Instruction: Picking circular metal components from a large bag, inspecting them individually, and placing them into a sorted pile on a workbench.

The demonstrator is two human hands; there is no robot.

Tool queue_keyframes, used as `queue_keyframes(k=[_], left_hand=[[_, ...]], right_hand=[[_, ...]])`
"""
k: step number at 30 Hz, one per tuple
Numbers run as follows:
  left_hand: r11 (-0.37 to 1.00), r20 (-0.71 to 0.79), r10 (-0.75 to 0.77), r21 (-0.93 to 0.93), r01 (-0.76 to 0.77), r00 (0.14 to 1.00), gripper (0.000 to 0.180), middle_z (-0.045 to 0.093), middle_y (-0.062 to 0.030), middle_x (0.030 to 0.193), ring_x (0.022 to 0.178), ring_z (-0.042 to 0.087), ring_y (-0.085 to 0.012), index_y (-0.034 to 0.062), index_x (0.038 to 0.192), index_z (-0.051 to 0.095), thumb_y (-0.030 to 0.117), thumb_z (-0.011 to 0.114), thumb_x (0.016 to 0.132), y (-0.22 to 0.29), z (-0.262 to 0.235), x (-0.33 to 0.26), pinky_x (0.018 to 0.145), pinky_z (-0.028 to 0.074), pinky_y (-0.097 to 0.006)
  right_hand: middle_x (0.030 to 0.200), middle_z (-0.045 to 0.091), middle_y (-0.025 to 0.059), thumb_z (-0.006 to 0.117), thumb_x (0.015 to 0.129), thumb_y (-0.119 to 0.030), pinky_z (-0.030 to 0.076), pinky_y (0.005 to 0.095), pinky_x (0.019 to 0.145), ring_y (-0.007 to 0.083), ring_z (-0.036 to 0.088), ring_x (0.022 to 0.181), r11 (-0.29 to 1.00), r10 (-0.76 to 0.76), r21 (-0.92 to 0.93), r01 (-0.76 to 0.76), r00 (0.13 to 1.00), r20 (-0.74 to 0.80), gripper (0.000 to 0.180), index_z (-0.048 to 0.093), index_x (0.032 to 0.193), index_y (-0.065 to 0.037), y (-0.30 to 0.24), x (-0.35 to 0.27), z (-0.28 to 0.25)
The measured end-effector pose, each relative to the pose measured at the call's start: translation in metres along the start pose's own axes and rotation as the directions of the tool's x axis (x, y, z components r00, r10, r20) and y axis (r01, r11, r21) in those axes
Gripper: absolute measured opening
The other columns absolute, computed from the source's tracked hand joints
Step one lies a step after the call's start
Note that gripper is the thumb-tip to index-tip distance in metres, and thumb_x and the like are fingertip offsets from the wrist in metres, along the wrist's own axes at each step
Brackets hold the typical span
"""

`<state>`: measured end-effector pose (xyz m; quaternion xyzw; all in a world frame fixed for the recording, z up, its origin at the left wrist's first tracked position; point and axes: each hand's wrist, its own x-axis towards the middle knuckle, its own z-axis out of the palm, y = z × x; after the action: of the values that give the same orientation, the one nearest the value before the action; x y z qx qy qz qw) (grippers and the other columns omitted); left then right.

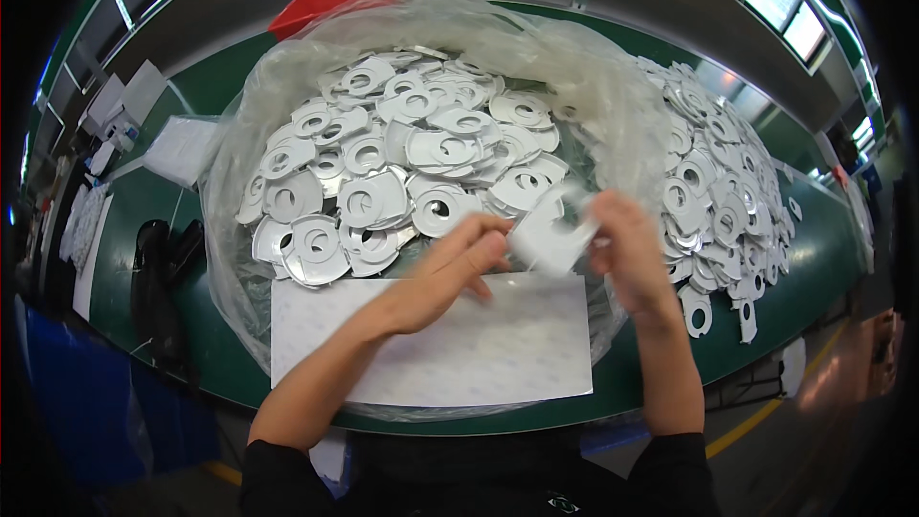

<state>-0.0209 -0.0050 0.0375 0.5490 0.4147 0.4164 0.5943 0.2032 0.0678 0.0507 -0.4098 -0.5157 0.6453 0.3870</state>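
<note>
A white flat plastic part with a round cut-out [548, 241] is held up over the near right edge of the heap, blurred by motion. My right hand [627, 247] pinches its right side between thumb and fingers. By the part's left edge is my left hand [448, 276], fingers apart, the fingertips at or very near that edge; whether they touch cannot be made out. Below both hands lies a white sheet [431, 349]. Beyond it, many similar white parts with round holes [442, 148] are heaped in a large clear plastic bag [239, 148].
A second heap of white parts [728, 215] lies right of the bag on the green table [206, 345]. A red tray [335, 2] stands behind the bag. To the left are a clear plastic packet [182, 148] and a black object [158, 278].
</note>
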Motion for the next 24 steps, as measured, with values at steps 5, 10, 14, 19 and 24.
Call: queue_keyframes(k=[5, 10, 14, 19, 24], left_hand=[[0.194, -0.175, 0.462, 0.977, 0.093, 0.87, 0.044, 0.053, -0.0154, 0.113, 0.099, 0.052, -0.0333, 0.0024, 0.108, 0.054, 0.01, 0.073, 0.069, 0.03, -0.048, -0.019, 0.085, 0.042, -0.037], [0.216, -0.302, 0.388, 0.948, 0.233, 0.871, 0.035, 0.052, -0.0145, 0.101, 0.093, 0.051, -0.0346, 0.0018, 0.096, 0.052, 0.001, 0.071, 0.066, 0.017, -0.073, -0.03, 0.08, 0.042, -0.04], [0.242, -0.339, 0.35, 0.933, 0.265, 0.873, 0.03, 0.05, -0.0141, 0.093, 0.086, 0.052, -0.0344, 0.001, 0.088, 0.05, -0.003, 0.068, 0.065, 0.011, -0.078, -0.029, 0.074, 0.042, -0.041], [0.309, -0.355, 0.392, 0.92, 0.242, 0.848, 0.021, 0.052, -0.0146, 0.098, 0.089, 0.053, -0.0334, -0.0007, 0.082, 0.052, -0.002, 0.067, 0.066, 0.024, -0.074, -0.031, 0.074, 0.044, -0.038], [0.557, -0.364, 0.567, 0.83, -0.019, 0.739, 0.017, 0.058, -0.0145, 0.105, 0.092, 0.056, -0.0289, -0.0003, 0.08, 0.054, 0.007, 0.067, 0.073, 0.032, -0.056, -0.022, 0.08, 0.044, -0.033]], right_hand=[[0.086, 0.056, -0.003, 0.055, 0.092, -0.026, 0.036, 0.016, 0.053, 0.0039, 0.048, 0.072, 0.711, -0.31, 0.485, 0.509, 0.847, -0.432, 0.019, 0.057, 0.1, -0.009, -0.026, 0.006, -0.042], [0.085, 0.055, -0.0026, 0.058, 0.089, -0.019, 0.041, 0.0213, 0.056, 0.0093, 0.052, 0.073, 0.935, -0.329, 0.038, 0.353, 0.9, -0.286, 0.021, 0.058, 0.105, -0.005, -0.008, 0.004, -0.011], [0.081, 0.059, 0.0036, 0.067, 0.081, -0.017, 0.046, 0.0281, 0.063, 0.0146, 0.058, 0.077, 0.725, -0.168, -0.519, 0.453, 0.847, 0.504, 0.016, 0.063, 0.091, -0.006, 0.004, -0.016, 0.024], [0.083, 0.057, 0.0041, 0.072, 0.073, -0.024, 0.047, 0.0351, 0.07, 0.0242, 0.055, 0.087, 0.475, 0.012, -0.509, 0.718, 0.573, 0.82, 0.026, 0.062, 0.09, -0.007, 0.019, -0.034, 0.04], [0.087, 0.056, 0.0045, 0.069, 0.075, -0.019, 0.047, 0.0356, 0.071, 0.0252, 0.054, 0.088, 0.385, 0.028, -0.535, 0.752, 0.57, 0.821, 0.022, 0.061, 0.091, -0.007, 0.019, -0.044, 0.047]])
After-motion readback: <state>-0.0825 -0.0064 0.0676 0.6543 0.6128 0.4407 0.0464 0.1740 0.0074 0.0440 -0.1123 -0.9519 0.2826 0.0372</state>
